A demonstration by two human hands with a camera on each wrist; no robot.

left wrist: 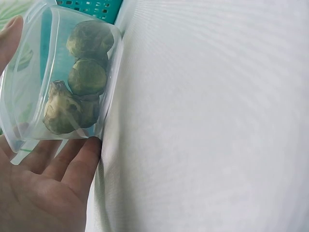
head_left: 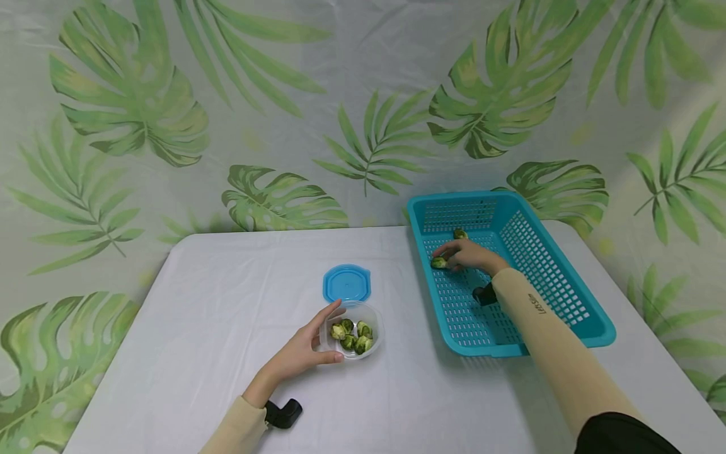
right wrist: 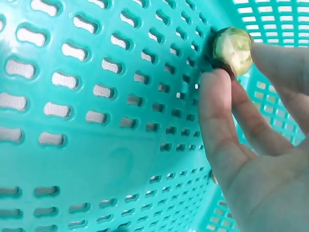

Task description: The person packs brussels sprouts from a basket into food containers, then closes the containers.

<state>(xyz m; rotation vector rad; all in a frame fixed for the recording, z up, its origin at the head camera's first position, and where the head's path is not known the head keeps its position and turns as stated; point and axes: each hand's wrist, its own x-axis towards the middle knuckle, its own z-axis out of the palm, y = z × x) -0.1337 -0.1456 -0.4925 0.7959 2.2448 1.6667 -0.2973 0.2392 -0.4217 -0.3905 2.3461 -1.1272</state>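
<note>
In the head view, my left hand (head_left: 300, 347) holds the side of a clear plastic container (head_left: 380, 328), thumb at the near side and fingers at the far side. Several Brussels sprouts (head_left: 364, 344) lie inside; the left wrist view shows some of those sprouts (left wrist: 87, 76) through the container's wall (left wrist: 36, 113). My right hand (head_left: 471, 255) reaches into a blue-green perforated basket (head_left: 553, 271). Between its thumb and fingertips it pinches a Brussels sprout (right wrist: 235, 48), close to the basket's left wall. A second sprout (head_left: 460, 233) lies just beyond this hand in the basket.
Directly behind the container, a blue lid (head_left: 346, 284) lies flat on the white-covered table (head_left: 244, 277). The basket stands at the table's right side, its rim raised around the right hand. A leaf-patterned cloth (head_left: 272, 126) hangs behind the table.
</note>
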